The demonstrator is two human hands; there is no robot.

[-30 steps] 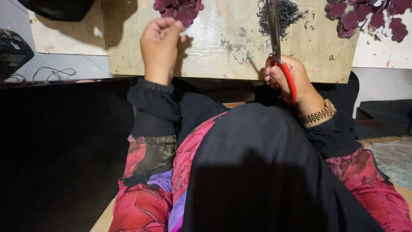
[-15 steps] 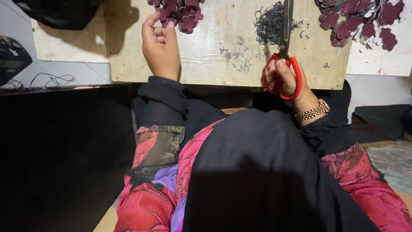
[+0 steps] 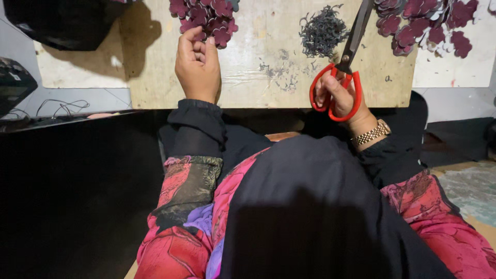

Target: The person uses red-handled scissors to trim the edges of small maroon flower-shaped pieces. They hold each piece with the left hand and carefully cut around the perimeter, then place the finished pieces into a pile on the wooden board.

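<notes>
Red scissors up, petals at the fingertips

Red-handled black-bladed scissors (image 3: 345, 62) sit gripped in the right hand (image 3: 341, 95), blades pointing away over the scuffed wooden desk (image 3: 258, 67). The left hand (image 3: 198, 67) rests loosely curled, holding nothing, fingertips touching a heap of maroon flower-shaped cutouts (image 3: 206, 18).

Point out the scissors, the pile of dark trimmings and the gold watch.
scissors (image 3: 345, 77): head view, on the red handle near the pivot.
pile of dark trimmings (image 3: 323, 32): head view, middle of the heap.
gold watch (image 3: 371, 134): head view, on the band.
</notes>
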